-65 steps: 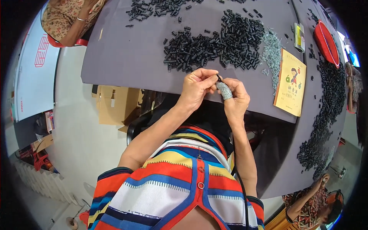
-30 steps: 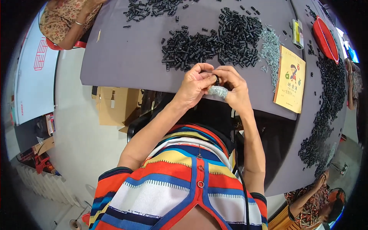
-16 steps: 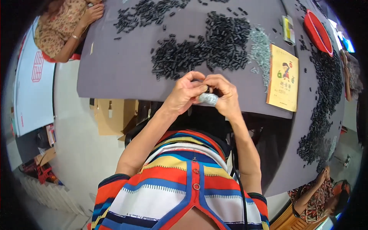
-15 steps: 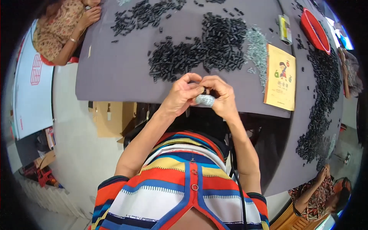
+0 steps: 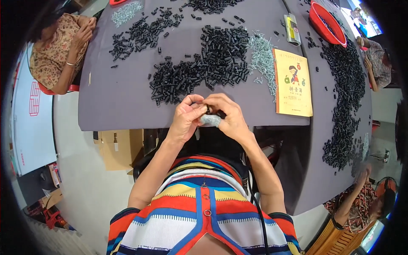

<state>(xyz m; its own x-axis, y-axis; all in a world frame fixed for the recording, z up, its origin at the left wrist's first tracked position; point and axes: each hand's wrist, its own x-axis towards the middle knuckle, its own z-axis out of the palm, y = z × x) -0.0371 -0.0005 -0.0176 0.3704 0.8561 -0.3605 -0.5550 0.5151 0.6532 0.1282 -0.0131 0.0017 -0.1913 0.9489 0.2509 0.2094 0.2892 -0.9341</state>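
My left hand point(image 5: 186, 120) and my right hand point(image 5: 231, 118) meet just over the table's front edge. Both are closed, thumbs and fingertips pinched around a small black plastic piece point(image 5: 208, 109), mostly covered by the fingers. A pale grey wrapping point(image 5: 210, 120) sits at my right thumb. Beyond my hands lies a big heap of short black tube-like pieces point(image 5: 223, 55), spreading left toward the table edge. To its right is a scatter of small silvery metal parts point(image 5: 262, 55), which look like screws.
A yellow notebook point(image 5: 293, 100) lies right of the metal parts, near a small packet point(image 5: 292, 29). A red basket point(image 5: 327, 25) and a long heap of black pieces point(image 5: 344, 106) occupy the right table. Other people sit at the left, far right and lower right.
My view has shifted, so the table things appear lower and further left. My hands stay together in a pinch, and a little of the black piece shows between the fingertips.
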